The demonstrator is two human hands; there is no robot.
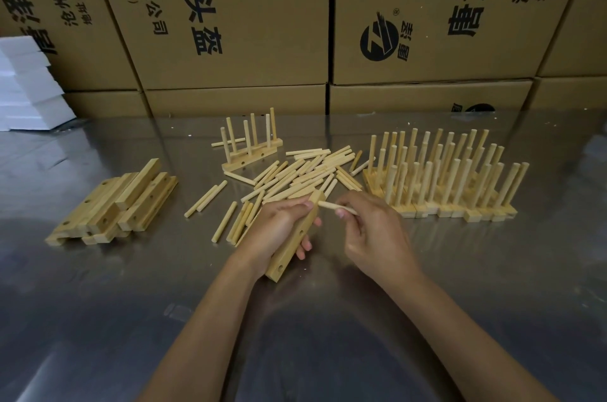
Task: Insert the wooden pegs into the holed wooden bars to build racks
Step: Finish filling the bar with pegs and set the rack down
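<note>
My left hand (276, 226) grips a holed wooden bar (295, 244), held tilted above the metal table (328, 319), its far end up by my thumb. My right hand (368, 231) pinches a wooden peg (331, 206) whose tip meets the bar's upper end. Behind my hands lies a loose heap of pegs (295, 176). A stack of empty holed bars (115, 201) sits at the left. A partly pegged rack (251, 147) stands at the back centre. Several finished racks (450, 178) stand in rows at the right.
Cardboard boxes (236, 24) with black print wall off the far edge of the table. White foam blocks (29, 86) are stacked at the far left. Stray pegs (207, 201) lie between the bar stack and the heap.
</note>
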